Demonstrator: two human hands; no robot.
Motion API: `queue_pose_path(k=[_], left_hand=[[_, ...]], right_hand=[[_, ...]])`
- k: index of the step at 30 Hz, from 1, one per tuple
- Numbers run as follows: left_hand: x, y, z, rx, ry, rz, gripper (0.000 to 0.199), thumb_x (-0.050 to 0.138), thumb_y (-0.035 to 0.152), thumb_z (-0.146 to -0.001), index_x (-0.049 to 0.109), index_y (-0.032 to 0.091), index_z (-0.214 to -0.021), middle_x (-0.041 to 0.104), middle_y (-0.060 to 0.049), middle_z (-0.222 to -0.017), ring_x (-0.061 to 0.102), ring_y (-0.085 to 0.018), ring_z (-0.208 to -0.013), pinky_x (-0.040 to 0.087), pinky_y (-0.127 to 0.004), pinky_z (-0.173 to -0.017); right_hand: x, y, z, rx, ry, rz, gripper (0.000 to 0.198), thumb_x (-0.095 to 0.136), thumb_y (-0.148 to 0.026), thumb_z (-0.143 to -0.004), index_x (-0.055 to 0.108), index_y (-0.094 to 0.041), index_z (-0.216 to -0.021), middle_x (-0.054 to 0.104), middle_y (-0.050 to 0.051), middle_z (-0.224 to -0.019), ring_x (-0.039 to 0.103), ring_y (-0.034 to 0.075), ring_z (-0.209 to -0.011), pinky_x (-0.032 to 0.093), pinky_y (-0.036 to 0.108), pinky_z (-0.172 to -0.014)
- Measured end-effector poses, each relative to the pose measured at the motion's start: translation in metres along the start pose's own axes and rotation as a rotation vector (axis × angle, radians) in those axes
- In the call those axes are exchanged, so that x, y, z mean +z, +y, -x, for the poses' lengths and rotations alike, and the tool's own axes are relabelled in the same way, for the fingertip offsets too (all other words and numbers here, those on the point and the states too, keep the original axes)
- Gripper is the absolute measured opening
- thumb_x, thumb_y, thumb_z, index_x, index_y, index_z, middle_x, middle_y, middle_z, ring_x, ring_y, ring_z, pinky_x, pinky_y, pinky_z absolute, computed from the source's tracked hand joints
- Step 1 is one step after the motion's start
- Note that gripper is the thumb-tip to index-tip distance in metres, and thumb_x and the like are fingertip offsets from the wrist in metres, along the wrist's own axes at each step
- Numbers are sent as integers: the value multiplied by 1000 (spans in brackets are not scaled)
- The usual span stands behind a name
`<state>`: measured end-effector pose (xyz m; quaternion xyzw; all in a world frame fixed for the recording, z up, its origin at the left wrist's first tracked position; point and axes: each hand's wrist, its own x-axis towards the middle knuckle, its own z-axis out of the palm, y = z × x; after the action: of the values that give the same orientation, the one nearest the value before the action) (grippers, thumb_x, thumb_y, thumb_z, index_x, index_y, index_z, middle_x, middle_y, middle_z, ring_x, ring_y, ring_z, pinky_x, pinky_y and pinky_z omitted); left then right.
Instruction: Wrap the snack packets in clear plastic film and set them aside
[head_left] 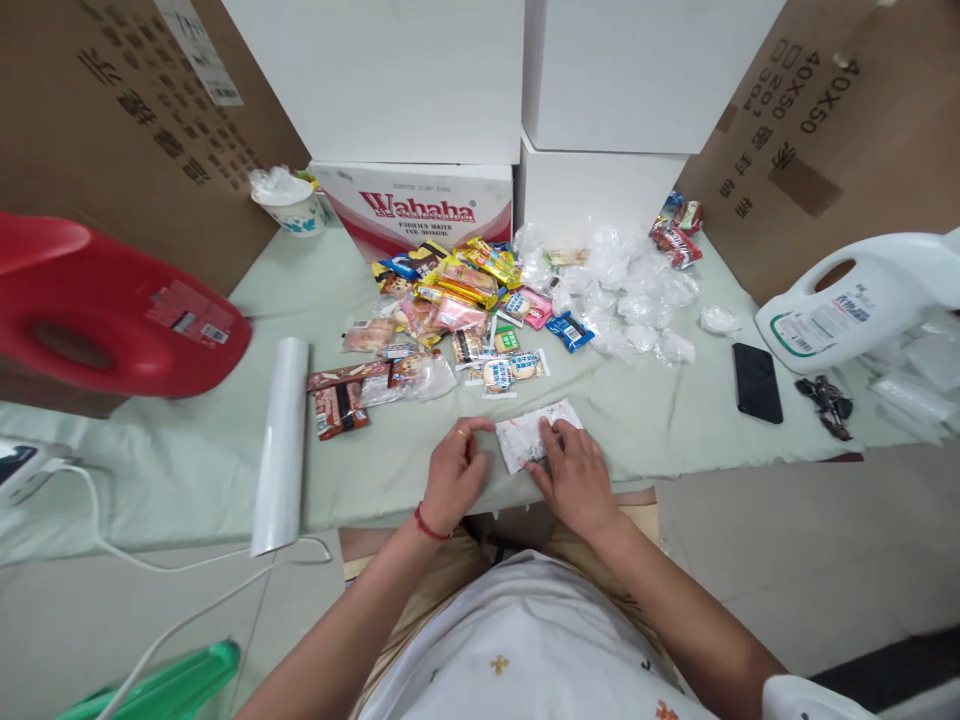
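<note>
White packet [523,440]: lying on the pale green cloth of the surface [405,480], close to the near edge and right in front of the person, set a bit at an angle with some small printing on it that's too blurry to read.
Left hand [456,475]: not clenched, thumb and index apart, index stretched out to the packet's left edge. Looks like contact at the fingertip, other fingers curled under. There's a ring, plus a red bracelet [431,525] at the wrist.
Right hand [581,475]: fingers laid over the right part of the packet, thumb by its near edge. Honestly can't tell if it's pinching or just resting there.
Snack pile [457,300]: a jumble of colorful packets just past the hands, yellow, pink and brown ones mostly, in front of the Wahaha box [431,210].
Blue packet [571,332]: at the pile's right side, next to a heap of crumpled clear plastic [637,285].
Off to the right: black phone [757,383] lying flat, white jug [817,310] just beyond it.
Off to the left: white roll [281,450] lying lengthwise, its near end past the edge, with a big red jug [127,310] beside it.
</note>
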<state>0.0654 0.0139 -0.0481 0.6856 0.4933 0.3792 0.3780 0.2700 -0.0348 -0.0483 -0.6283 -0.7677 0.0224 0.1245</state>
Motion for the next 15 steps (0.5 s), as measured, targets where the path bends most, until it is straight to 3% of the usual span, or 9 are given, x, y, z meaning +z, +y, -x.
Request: queue_pose_path(k=[1, 3, 5, 8, 10, 12, 15], left_hand=[[-1, 1, 3, 128, -49, -133, 46, 51, 15, -79, 65, 20, -123, 70, -12, -129, 68, -25, -108, 52, -46, -99], [5, 7, 7, 330, -232, -357, 60, 54, 17, -80, 59, 20, -139, 57, -14, -152, 50, -31, -142, 33, -55, -120], [18, 16, 11, 379, -341, -525, 73, 55, 23, -84, 43, 15, -155, 41, -18, -164, 35, -33, -154, 19, -58, -127], [42, 25, 13, 321, -285, -693, 82, 56, 31, -86, 32, 6, -159, 31, -26, -167, 28, -38, -157, 6, -67, -126], [54, 29, 12, 296, -240, -742, 82, 57, 34, -84, 34, 4, -157, 32, -30, -165, 27, -41, -156, 5, -71, -124], [63, 30, 6, 267, -214, -762, 78, 61, 35, -84, 41, 3, -152, 35, -32, -162, 31, -43, -154, 14, -69, -123], [67, 28, -10, 206, -176, -733, 54, 60, 25, -87, 56, 5, -138, 51, -31, -152, 46, -41, -145, 30, -61, -120]], right_hand=[[0, -1, 0, 19, -13, -5, 62, 56, -41, -101, 44, -14, -156, 54, 22, -142, 52, 34, -119, 48, 51, -98], [-1, -3, -3, 46, -36, -47, 60, 57, -34, -100, 45, -14, -156, 54, 22, -142, 52, 35, -123, 48, 53, -102], [-4, -4, -5, 40, -62, -132, 59, 55, -25, -98, 45, -13, -155, 53, 23, -144, 51, 36, -128, 47, 55, -106], [-11, 4, -4, -28, -111, -329, 62, 49, -13, -93, 45, -10, -155, 47, 25, -151, 48, 35, -138, 46, 56, -112], [-18, 14, 0, -83, -157, -489, 65, 48, -11, -91, 44, -12, -156, 40, 22, -160, 43, 31, -146, 43, 53, -118], [-23, 22, 5, -124, -201, -659, 62, 49, -13, -93, 47, -17, -154, 38, 17, -164, 41, 27, -149, 40, 50, -121], [-29, 33, 13, -121, -196, -886, 45, 50, -24, -100, 60, -24, -144, 55, 12, -153, 52, 23, -142, 43, 47, -118]])
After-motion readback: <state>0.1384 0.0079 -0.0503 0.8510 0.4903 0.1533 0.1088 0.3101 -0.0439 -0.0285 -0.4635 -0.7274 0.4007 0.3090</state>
